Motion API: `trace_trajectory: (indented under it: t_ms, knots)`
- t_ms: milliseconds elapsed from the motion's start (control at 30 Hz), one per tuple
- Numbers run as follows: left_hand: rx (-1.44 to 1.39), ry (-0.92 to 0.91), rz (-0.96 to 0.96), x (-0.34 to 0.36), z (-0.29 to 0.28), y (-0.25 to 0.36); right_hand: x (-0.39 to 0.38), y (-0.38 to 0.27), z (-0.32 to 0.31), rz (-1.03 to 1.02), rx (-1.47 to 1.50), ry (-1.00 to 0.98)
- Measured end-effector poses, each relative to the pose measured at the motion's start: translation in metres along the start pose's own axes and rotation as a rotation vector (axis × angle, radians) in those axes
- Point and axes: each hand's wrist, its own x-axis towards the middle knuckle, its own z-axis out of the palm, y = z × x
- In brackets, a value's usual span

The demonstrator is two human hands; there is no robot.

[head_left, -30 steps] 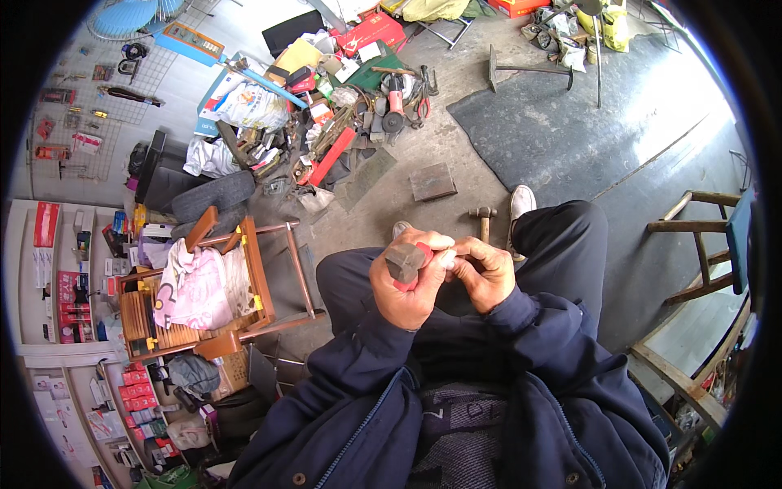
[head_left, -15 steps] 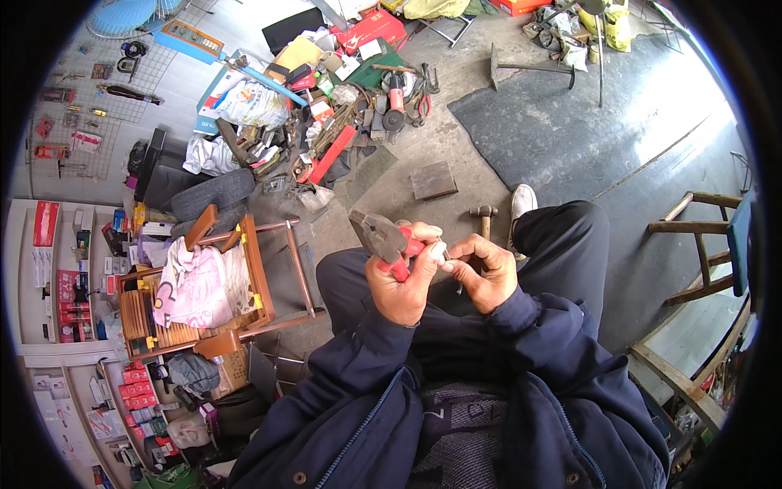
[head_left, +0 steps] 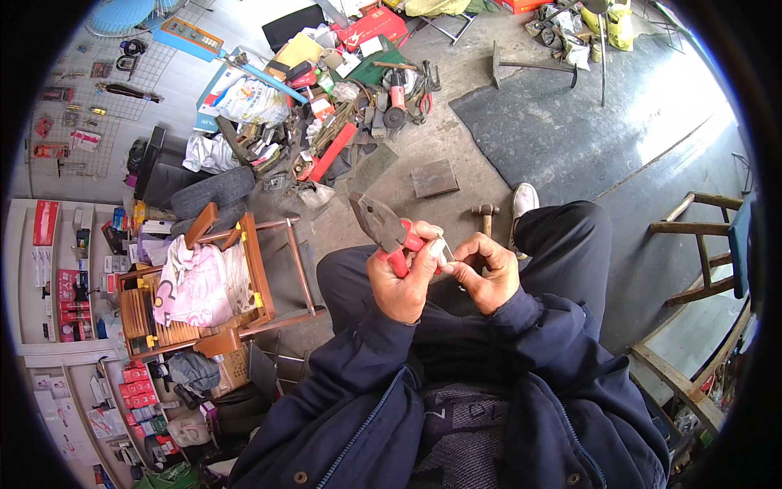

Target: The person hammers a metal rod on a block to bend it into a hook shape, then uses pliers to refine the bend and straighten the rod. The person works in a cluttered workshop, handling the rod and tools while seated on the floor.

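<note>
My left hand point(head_left: 403, 289) is closed round red-handled pliers point(head_left: 376, 224), their dark head angled up and to the left above it. My right hand point(head_left: 487, 277), just to the right, pinches a short, thin, light metal piece point(head_left: 448, 252). The piece reaches to my left thumb and forefinger; exactly what it is, I cannot make out. Both hands are held over my lap. Beyond them a hammer point(head_left: 486, 213) rests on the floor by my right shoe, and a square metal block point(head_left: 434, 178) lies farther forward.
A wooden folding chair point(head_left: 259, 269) with a pink cloth stands left, near shelves of boxes point(head_left: 76, 306). A heap of tools, including an angle grinder point(head_left: 396, 106), covers the floor ahead. To the right are a dark mat point(head_left: 554, 138) and a stool point(head_left: 737, 244).
The pliers in my left hand have turned, their head rising and swinging to the left. The thin piece between my fingers shows more clearly, and my hands have shifted slightly.
</note>
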Motion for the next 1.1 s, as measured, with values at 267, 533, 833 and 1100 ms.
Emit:
trace_trajectory:
  t_ms: [267,533,833,1100]
  knots:
    - [-0.022,0.004,-0.022,0.0,-0.002,0.0,0.001,0.003,0.001,-0.03,-0.052,0.001]
    - [-0.09,0.02,0.029,0.006,-0.006,-0.001,0.0,0.001,0.004,0.058,0.001,-0.075]
    - [-0.224,0.137,-0.123,0.006,-0.009,-0.006,-0.003,0.003,0.008,0.184,0.208,-0.132]
    - [-0.321,0.09,-0.157,0.005,-0.014,-0.01,-0.001,0.005,0.006,0.289,0.347,-0.177]
